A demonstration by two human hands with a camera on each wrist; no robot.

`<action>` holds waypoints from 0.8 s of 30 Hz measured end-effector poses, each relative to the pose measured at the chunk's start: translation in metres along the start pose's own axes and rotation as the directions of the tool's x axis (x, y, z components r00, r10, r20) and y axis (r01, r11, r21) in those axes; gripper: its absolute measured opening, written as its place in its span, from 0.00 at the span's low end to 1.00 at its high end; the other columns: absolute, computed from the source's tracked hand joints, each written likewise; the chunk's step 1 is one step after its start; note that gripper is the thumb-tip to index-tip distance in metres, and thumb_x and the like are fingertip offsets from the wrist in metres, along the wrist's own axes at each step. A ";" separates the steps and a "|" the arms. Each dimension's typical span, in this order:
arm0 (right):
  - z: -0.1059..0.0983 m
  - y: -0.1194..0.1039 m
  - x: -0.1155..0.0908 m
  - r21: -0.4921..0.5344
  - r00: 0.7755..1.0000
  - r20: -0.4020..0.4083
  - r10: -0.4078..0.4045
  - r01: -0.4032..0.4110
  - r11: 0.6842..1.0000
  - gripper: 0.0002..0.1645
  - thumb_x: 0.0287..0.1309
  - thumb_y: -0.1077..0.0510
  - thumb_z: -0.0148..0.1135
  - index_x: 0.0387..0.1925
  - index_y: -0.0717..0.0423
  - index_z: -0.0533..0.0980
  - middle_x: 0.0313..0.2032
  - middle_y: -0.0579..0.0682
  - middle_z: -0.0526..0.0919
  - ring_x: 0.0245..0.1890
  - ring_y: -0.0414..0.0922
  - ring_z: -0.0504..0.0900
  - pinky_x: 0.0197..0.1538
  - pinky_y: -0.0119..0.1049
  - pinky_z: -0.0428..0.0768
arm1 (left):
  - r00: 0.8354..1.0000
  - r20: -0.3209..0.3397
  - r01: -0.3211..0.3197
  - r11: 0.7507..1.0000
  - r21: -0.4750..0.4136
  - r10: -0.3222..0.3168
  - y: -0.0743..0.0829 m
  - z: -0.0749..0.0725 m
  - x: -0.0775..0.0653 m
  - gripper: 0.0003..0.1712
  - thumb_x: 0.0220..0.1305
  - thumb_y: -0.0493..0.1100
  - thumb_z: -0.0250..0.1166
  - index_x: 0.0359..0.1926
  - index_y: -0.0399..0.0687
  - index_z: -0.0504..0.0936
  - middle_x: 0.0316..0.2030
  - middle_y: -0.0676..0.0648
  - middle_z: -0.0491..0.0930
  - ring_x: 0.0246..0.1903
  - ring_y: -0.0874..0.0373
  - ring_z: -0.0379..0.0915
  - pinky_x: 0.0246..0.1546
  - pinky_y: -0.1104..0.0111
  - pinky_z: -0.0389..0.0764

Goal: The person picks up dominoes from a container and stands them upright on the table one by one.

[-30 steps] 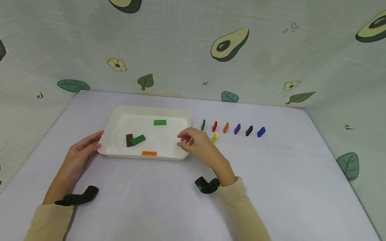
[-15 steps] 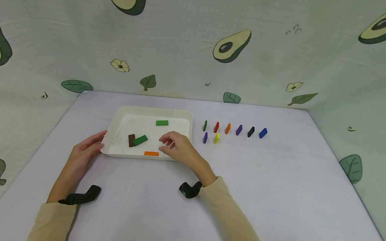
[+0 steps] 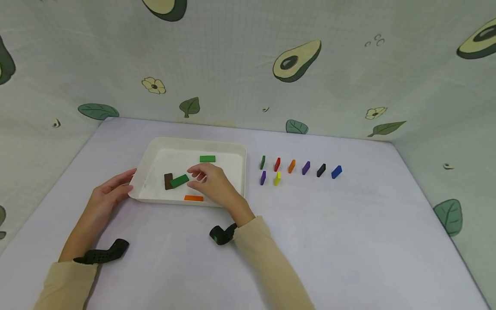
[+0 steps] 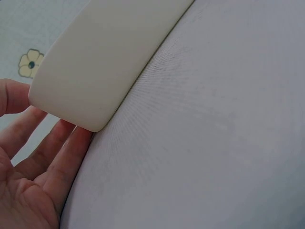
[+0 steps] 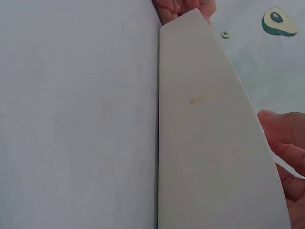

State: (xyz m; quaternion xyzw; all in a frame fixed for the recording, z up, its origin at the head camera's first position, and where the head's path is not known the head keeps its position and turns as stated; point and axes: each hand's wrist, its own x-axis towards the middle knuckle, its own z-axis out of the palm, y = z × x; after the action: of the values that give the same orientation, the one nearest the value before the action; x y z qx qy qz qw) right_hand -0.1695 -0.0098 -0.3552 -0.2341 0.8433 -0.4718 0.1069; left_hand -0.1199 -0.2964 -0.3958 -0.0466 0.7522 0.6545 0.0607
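On my feed, the left hand [image 3: 106, 193] grasps the near-left corner of the white tray [image 3: 226, 154], thumb at the rim and fingers against the outer wall, apparently to brace it. The right hand [image 3: 213, 183] is released; I see nothing in it. Its thumb and fingertips are parted over the tray, just beside the dark green block [image 3: 180, 181], a posture suited to pinching. That block overlaps the brown block [image 3: 168, 181]. The bright green block [image 3: 207, 159] lies toward the far side, the orange block [image 3: 193, 198] along the near wall. Right of the tray, eight upright blocks [image 3: 277, 164] form two rows, spaced apart, probably to keep each clear of its neighbour. The pale counter [image 3: 348, 241] meets an avocado-print cloth [image 3: 224, 64] on its far, left and right sides.
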 end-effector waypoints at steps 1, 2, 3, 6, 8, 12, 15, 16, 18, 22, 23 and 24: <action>0.001 0.000 0.002 -0.006 1.000 -0.002 0.002 -0.002 1.000 0.20 0.56 0.59 0.64 0.51 0.58 0.76 0.43 0.53 0.79 0.40 0.40 0.75 0.44 0.22 0.74 | 1.000 0.002 -0.002 1.000 0.000 0.002 0.000 0.000 0.000 0.29 0.66 0.48 0.57 0.67 0.51 0.65 0.64 0.61 0.65 0.51 0.81 0.65 0.43 0.90 0.70; 0.002 0.000 0.004 -0.012 1.000 -0.002 0.004 -0.004 1.000 0.20 0.56 0.59 0.64 0.51 0.58 0.76 0.43 0.53 0.79 0.40 0.40 0.75 0.44 0.22 0.74 | 1.000 0.004 -0.004 1.000 0.000 0.004 0.001 0.000 0.000 0.29 0.66 0.48 0.57 0.67 0.52 0.65 0.64 0.61 0.65 0.51 0.81 0.65 0.43 0.90 0.70; 0.003 0.000 0.006 -0.011 1.000 0.000 0.009 -0.009 1.000 0.20 0.56 0.59 0.64 0.51 0.58 0.76 0.43 0.53 0.79 0.40 0.40 0.75 0.43 0.22 0.74 | 1.000 0.002 -0.008 1.000 -0.003 0.008 0.001 0.000 0.000 0.28 0.66 0.47 0.57 0.66 0.52 0.65 0.63 0.61 0.66 0.50 0.80 0.66 0.43 0.89 0.70; 0.008 0.000 0.012 -0.018 0.999 0.011 0.036 -0.036 0.999 0.20 0.56 0.58 0.64 0.51 0.58 0.76 0.42 0.51 0.79 0.40 0.39 0.75 0.42 0.21 0.74 | 1.000 0.004 -0.021 0.999 -0.026 0.021 0.002 0.001 0.000 0.28 0.66 0.46 0.57 0.66 0.52 0.66 0.62 0.60 0.67 0.50 0.78 0.67 0.43 0.88 0.71; 0.012 0.001 0.016 -0.023 0.998 0.023 0.059 -0.058 0.998 0.20 0.56 0.58 0.64 0.52 0.57 0.76 0.42 0.51 0.79 0.39 0.38 0.74 0.41 0.21 0.73 | 1.000 -0.001 -0.019 1.000 -0.024 0.019 0.002 0.002 0.000 0.27 0.66 0.46 0.57 0.65 0.52 0.67 0.61 0.61 0.68 0.49 0.78 0.68 0.43 0.88 0.71; 0.018 0.002 0.021 -0.081 0.995 0.026 0.101 -0.099 0.992 0.20 0.57 0.57 0.63 0.52 0.56 0.76 0.40 0.51 0.77 0.37 0.39 0.71 0.38 0.21 0.71 | 1.000 -0.006 -0.008 1.000 -0.024 0.008 0.002 0.002 0.001 0.28 0.66 0.47 0.58 0.66 0.50 0.66 0.60 0.62 0.69 0.49 0.78 0.68 0.44 0.88 0.71; 0.022 0.002 0.024 -0.168 0.993 0.013 0.120 -0.116 0.979 0.20 0.57 0.57 0.63 0.52 0.54 0.77 0.36 0.49 0.76 0.35 0.39 0.70 0.35 0.22 0.69 | 1.000 -0.010 -0.003 1.000 -0.002 0.003 0.002 0.003 0.001 0.28 0.66 0.47 0.57 0.66 0.50 0.65 0.61 0.61 0.68 0.50 0.78 0.67 0.44 0.88 0.71; 0.023 0.002 0.026 -0.203 0.992 0.009 0.129 -0.124 0.971 0.20 0.57 0.57 0.63 0.52 0.54 0.77 0.35 0.48 0.75 0.35 0.39 0.69 0.35 0.22 0.68 | 1.000 -0.011 0.000 1.000 0.009 0.000 0.002 0.003 0.001 0.28 0.66 0.48 0.57 0.66 0.51 0.65 0.61 0.61 0.67 0.50 0.79 0.67 0.44 0.89 0.71; 0.026 0.001 0.027 -0.285 0.990 0.004 0.143 -0.136 0.949 0.20 0.57 0.56 0.62 0.52 0.52 0.77 0.33 0.47 0.73 0.35 0.39 0.68 0.34 0.23 0.67 | 1.000 -0.012 0.002 1.000 0.017 -0.001 0.002 0.003 0.001 0.28 0.66 0.48 0.57 0.66 0.52 0.66 0.62 0.60 0.67 0.50 0.79 0.67 0.44 0.89 0.70; 0.030 0.000 0.030 -0.418 0.985 0.005 0.171 -0.153 0.896 0.19 0.57 0.54 0.61 0.52 0.47 0.77 0.36 0.46 0.74 0.40 0.40 0.68 0.37 0.23 0.68 | 1.000 -0.010 -0.008 1.000 0.020 0.008 0.001 0.002 0.000 0.28 0.66 0.48 0.57 0.66 0.53 0.66 0.63 0.60 0.66 0.50 0.79 0.66 0.44 0.89 0.70; 0.031 0.000 0.030 -0.435 0.985 0.007 0.173 -0.153 0.887 0.19 0.57 0.54 0.61 0.52 0.46 0.78 0.38 0.46 0.75 0.41 0.40 0.69 0.38 0.24 0.69 | 1.000 -0.008 -0.011 1.000 0.012 0.011 0.001 0.001 0.000 0.28 0.66 0.48 0.57 0.66 0.53 0.66 0.63 0.60 0.66 0.50 0.78 0.66 0.43 0.89 0.70; 0.031 0.000 0.031 -0.450 0.985 0.009 0.175 -0.152 0.880 0.19 0.57 0.54 0.61 0.52 0.46 0.78 0.40 0.47 0.75 0.42 0.41 0.69 0.39 0.24 0.69 | 1.000 -0.011 -0.011 1.000 0.019 0.011 0.000 0.001 0.000 0.28 0.66 0.48 0.57 0.66 0.53 0.66 0.63 0.60 0.66 0.50 0.79 0.66 0.43 0.89 0.70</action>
State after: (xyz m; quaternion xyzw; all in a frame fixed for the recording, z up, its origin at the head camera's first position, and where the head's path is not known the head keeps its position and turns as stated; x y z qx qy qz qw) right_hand -0.1835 -0.0486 -0.3704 -0.1921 0.9429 -0.2487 0.1104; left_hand -0.1198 -0.2952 -0.3955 -0.0456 0.7590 0.6473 0.0534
